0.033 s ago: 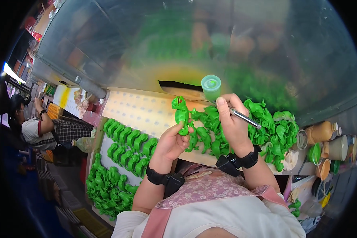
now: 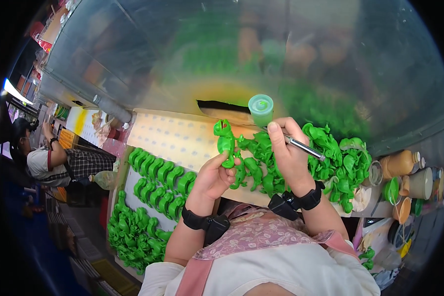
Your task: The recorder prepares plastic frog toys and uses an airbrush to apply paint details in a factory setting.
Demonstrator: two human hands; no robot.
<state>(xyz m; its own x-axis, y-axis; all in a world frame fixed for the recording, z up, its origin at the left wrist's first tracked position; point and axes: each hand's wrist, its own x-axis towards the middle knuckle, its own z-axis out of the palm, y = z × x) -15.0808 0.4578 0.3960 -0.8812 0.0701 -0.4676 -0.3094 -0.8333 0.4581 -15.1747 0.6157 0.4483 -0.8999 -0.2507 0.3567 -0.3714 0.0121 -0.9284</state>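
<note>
I saw the left hand (image 2: 214,178) pinching a green chameleon figure (image 2: 225,143), the right hand (image 2: 292,160) gripping a silver pen-shaped tool (image 2: 308,149).

Left hand (image 2: 213,175): fingers cover the lower end of the green figure (image 2: 226,143). Right hand (image 2: 289,155): grip hides part of the silver tool (image 2: 307,147); tip too small to tell. Behind this hand, green pile (image 2: 338,165) partly covered. Well right of it, outermost containers (image 2: 435,183) blurred. Below both hands, white shirt (image 2: 301,261) cut off by the lower edge.
</note>
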